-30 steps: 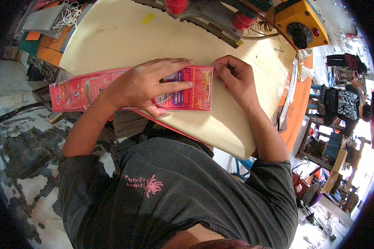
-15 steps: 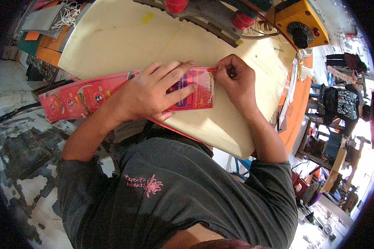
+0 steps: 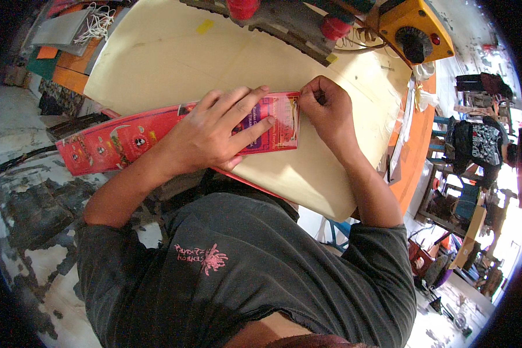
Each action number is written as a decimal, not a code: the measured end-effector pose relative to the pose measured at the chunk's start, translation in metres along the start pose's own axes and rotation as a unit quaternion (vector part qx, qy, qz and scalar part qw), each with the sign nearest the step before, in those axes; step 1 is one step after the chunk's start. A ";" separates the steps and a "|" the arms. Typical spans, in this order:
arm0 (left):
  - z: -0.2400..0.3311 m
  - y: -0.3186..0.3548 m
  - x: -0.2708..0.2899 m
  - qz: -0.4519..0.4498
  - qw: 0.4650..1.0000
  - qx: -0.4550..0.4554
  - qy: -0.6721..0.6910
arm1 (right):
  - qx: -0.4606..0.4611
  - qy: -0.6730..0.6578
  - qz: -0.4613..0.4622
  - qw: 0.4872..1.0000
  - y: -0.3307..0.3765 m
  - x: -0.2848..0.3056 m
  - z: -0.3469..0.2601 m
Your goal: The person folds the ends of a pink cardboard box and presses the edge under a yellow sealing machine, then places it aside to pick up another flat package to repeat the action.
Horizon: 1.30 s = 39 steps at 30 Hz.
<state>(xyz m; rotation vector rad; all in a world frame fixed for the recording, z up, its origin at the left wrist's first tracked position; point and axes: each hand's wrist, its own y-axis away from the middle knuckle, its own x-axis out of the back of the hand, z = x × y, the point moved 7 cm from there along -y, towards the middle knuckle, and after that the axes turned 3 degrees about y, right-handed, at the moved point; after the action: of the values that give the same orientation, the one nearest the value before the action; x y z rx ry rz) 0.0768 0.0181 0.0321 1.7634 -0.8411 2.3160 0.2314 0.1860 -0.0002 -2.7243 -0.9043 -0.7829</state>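
Observation:
A long red printed strip (image 3: 114, 145) with a clear glossy surface lies across the near edge of the cream-topped table (image 3: 174, 58). Its left end reaches out past the tabletop. My left hand (image 3: 220, 124) rests palm down over the strip's middle, fingers spread, pressing on it. At the strip's far right corner my right hand (image 3: 329, 107) is closed in a pinch, with thumb and forefinger on the corner of the strip. The fingers hide exactly how much of it they hold.
A dark metal bar with red knobs (image 3: 336, 28) crosses the table's far side. Beside it stands a yellow control box (image 3: 417, 32) with a black dial. White cords (image 3: 97, 24) lie at the far left. A person in a dark printed shirt (image 3: 481, 142) is off to the right.
The strip's left end has shifted slightly downward. Both hands keep nearly the same place and grip on the strip.

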 end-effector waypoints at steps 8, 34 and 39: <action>-0.015 0.001 -0.003 -0.053 0.997 0.008 0.048 | -0.027 -0.047 -0.053 0.997 -0.004 0.000 0.009; -0.041 0.000 0.007 -0.036 0.999 0.002 0.038 | 0.022 -0.082 -0.144 0.986 -0.002 -0.013 0.013; -0.042 0.000 0.006 -0.038 0.998 0.008 0.048 | 0.022 -0.077 -0.141 0.987 -0.002 -0.014 0.014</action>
<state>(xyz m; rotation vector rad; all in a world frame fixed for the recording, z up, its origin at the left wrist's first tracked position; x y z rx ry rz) 0.0386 0.0368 0.0303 1.6444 -0.7295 2.3442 0.2267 0.1845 -0.0191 -2.6815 -1.3465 -0.5940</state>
